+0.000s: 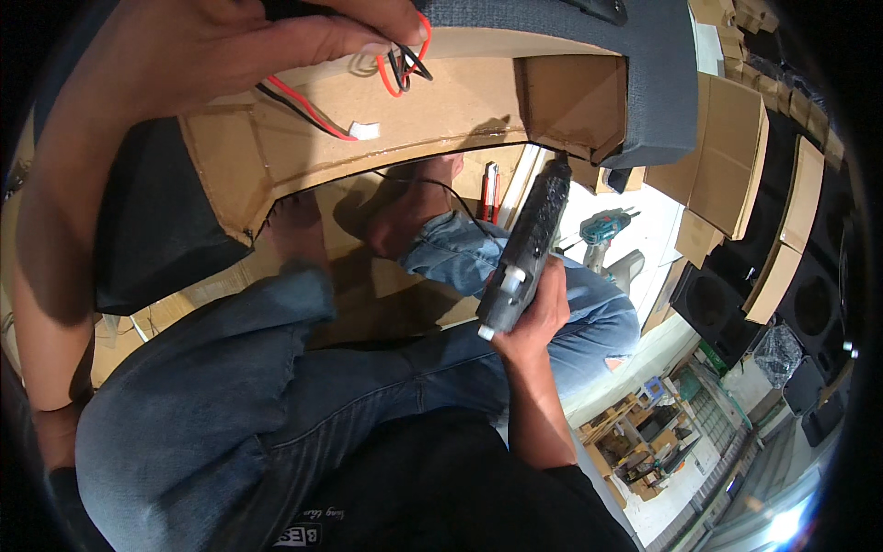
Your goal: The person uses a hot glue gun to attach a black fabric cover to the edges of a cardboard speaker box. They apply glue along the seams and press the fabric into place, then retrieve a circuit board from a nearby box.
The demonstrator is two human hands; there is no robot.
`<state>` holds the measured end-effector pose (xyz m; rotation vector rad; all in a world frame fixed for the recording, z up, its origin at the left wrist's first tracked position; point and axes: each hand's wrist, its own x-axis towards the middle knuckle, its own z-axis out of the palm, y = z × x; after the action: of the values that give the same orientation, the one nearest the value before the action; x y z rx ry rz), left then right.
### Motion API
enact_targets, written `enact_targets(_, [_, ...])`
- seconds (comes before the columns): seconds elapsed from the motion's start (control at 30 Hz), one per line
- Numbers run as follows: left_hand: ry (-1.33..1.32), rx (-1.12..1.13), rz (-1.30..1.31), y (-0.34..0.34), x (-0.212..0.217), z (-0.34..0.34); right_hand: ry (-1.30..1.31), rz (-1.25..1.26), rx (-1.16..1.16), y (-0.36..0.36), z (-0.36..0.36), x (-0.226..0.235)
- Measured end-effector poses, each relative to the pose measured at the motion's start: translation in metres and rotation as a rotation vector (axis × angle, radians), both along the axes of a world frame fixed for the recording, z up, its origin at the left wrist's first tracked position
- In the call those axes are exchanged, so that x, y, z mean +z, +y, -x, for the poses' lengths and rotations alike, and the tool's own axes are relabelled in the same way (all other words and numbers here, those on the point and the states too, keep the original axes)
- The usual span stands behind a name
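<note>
My left hand (285, 41) pinches a looped bundle of red and black wires (403, 69) over an open, dark-covered cabinet (664, 92). Part of that cable runs down inside, ending in a small white connector (365, 131) on the brown inner panel (460, 97). Below the cabinet's right corner, my right hand (543, 308) is wrapped around a black glue gun (536, 221) with a white glue stick end poking from its back. Its nozzle points up at the inner corner; whether it touches cannot be told. Shiny streaks line the panel seams.
A red utility knife (490, 191) lies beyond my knees, and a teal cordless drill (604, 225) stands to the right. Further right are cardboard boxes (727, 152) and black speaker cabinets (708, 299). A thin black cord (451, 190) crosses near my foot.
</note>
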<state>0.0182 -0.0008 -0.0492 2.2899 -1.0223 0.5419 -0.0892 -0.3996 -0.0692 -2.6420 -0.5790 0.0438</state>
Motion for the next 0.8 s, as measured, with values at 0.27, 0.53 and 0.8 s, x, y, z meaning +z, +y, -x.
enact_targets(0.27, [0.211, 0.261, -0.349, 0.013, 0.016, 0.031, -0.166, -0.027, -0.022, 0.004, 0.000, -0.007])
enact_targets(0.53, [0.084, 0.159, -0.277, 0.013, 0.020, 0.023, -0.197, -0.047, -0.050, 0.007, -0.005, -0.012])
enact_targets(0.8, [0.101, 0.104, -0.258, 0.007, 0.028, 0.020, -0.129, -0.008, -0.081, 0.010, -0.004, -0.006])
